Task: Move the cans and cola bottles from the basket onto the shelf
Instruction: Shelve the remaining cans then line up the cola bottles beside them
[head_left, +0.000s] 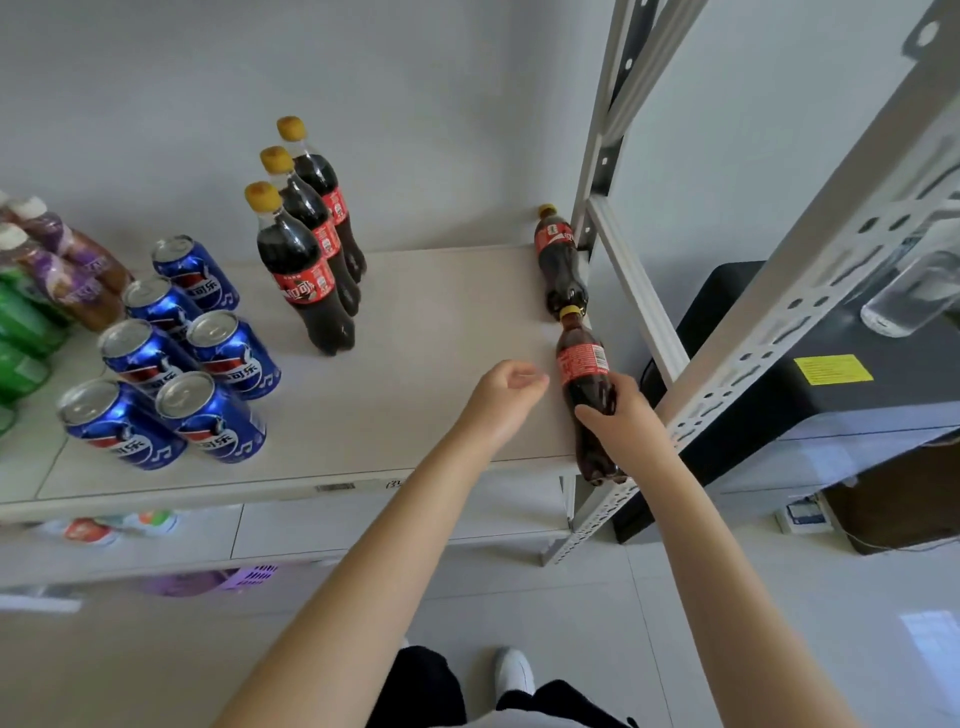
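My right hand (626, 415) grips a cola bottle (584, 364) with a yellow cap and red label, standing at the shelf's (436, 332) front right corner. Just behind it stands another cola bottle (560, 260) against the right post. My left hand (506, 397) hovers beside the held bottle with loosely curled fingers and holds nothing. Three more cola bottles (306, 244) stand in a row at mid-shelf. Several blue cola cans (176, 348) are grouped on the left. The basket is out of view.
Purple-labelled bottles (62, 260) and green bottles (21, 332) crowd the shelf's far left. A white perforated metal post (753, 358) rises at the right. A black machine (831, 374) stands right of the shelf. Lower shelves hold more goods.
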